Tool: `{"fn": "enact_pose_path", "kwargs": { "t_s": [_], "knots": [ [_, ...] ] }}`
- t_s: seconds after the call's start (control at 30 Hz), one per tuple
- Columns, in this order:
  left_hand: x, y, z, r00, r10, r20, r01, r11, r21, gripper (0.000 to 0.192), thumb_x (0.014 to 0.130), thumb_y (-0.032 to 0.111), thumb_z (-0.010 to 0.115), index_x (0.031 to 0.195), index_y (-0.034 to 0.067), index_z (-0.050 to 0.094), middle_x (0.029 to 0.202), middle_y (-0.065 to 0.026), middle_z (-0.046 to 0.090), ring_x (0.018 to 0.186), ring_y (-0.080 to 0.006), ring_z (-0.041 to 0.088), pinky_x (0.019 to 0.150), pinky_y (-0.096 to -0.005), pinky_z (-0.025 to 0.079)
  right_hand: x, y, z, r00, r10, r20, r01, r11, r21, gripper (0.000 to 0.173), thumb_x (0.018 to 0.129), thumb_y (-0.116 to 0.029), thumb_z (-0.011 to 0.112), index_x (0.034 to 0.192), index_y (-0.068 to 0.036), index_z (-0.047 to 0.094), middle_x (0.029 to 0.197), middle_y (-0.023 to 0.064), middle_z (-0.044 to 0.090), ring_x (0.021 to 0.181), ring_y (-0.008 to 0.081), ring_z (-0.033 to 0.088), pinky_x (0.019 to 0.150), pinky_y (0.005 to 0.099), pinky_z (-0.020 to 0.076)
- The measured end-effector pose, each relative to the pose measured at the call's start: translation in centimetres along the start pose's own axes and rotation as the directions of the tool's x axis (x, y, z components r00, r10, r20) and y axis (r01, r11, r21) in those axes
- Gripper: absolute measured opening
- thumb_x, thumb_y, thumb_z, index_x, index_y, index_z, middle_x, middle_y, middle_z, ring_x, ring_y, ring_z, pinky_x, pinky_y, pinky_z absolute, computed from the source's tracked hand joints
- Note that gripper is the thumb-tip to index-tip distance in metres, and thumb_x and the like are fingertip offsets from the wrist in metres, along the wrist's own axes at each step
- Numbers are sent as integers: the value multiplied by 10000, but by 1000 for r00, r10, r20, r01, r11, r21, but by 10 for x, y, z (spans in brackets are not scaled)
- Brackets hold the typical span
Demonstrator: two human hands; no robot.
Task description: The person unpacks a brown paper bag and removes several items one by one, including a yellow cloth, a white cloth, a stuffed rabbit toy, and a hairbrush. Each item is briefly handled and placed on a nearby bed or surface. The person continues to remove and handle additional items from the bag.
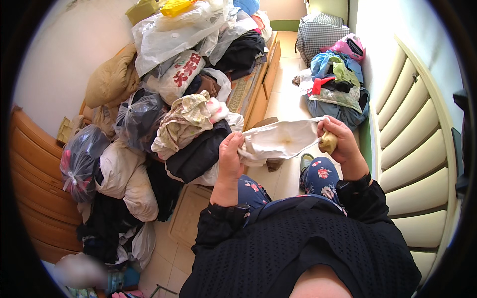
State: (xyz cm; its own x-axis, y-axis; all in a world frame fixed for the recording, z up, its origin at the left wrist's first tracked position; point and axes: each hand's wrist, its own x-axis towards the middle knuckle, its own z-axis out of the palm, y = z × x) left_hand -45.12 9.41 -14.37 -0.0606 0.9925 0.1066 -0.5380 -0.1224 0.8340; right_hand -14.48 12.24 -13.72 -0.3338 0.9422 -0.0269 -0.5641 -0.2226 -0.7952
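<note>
A white cloth piece [281, 140] with a yellowish-brown stain near its middle is stretched out in front of me; its exact kind is unclear. My left hand [231, 152] pinches its left end between thumb and fingers. At the upper right corner, my right hand [341, 139] grips the cloth's narrow edge. A small bunched yellow-beige thing [328, 142] is also held in that right hand, below the thumb. Close by on the left lie folded black cloth [199, 154] and a crumpled cream patterned cloth [182, 124], on the near end of a heaped pile.
A wooden bed [257, 89] carries heaped clothes and plastic bags [179, 35]. Tied clear bags [84, 160] lean by the curved wooden headboard [41, 178]. Clothes [335, 74] are stacked beside a checked bag [320, 35]. A cream slatted headboard [417, 149] stands right; a beige lid [190, 212] lies on the floor.
</note>
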Motion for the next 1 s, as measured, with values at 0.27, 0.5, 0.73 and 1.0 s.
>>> {"fn": "enact_pose_path", "kwargs": {
  "t_s": [0.27,0.5,0.73,1.0],
  "knots": [
    [-2,-2,-5,1000,-12,21,11,998,54,172,986,150,529,944,23,637,879,-36,642,768,-97,600,710,-240,480,0,-10,4,990,-138,13,138,990,-27,189,974,-192,581,975,-15,648,812,30,590,662,107,593,552,255,501],
    [-14,-6,34,967,-109,230,22,937,348,428,864,-69,476,1278,-2,562,1012,-39,640,901,-79,606,827,-207,482,3,23,39,990,-85,113,129,875,-467,186,940,-174,661,966,8,687,826,1,650,716,45,563,652,215,467],
    [-23,-15,55,950,-54,309,-97,885,455,613,876,-88,460,1474,36,404,1022,-105,673,934,-86,615,857,-259,498,2,42,58,914,-374,160,323,428,-844,254,837,-214,744,904,14,654,783,180,665,679,271,646,637,353,504],
    [-30,-11,66,820,159,549,-572,230,787,628,853,-43,504,1470,21,409,764,-240,610,691,-346,646,664,-406,511,0,41,64,902,-409,137,302,371,-878,284,826,-269,742,810,2,660,764,177,650,680,328,631,622,384,494]
  ]
}}
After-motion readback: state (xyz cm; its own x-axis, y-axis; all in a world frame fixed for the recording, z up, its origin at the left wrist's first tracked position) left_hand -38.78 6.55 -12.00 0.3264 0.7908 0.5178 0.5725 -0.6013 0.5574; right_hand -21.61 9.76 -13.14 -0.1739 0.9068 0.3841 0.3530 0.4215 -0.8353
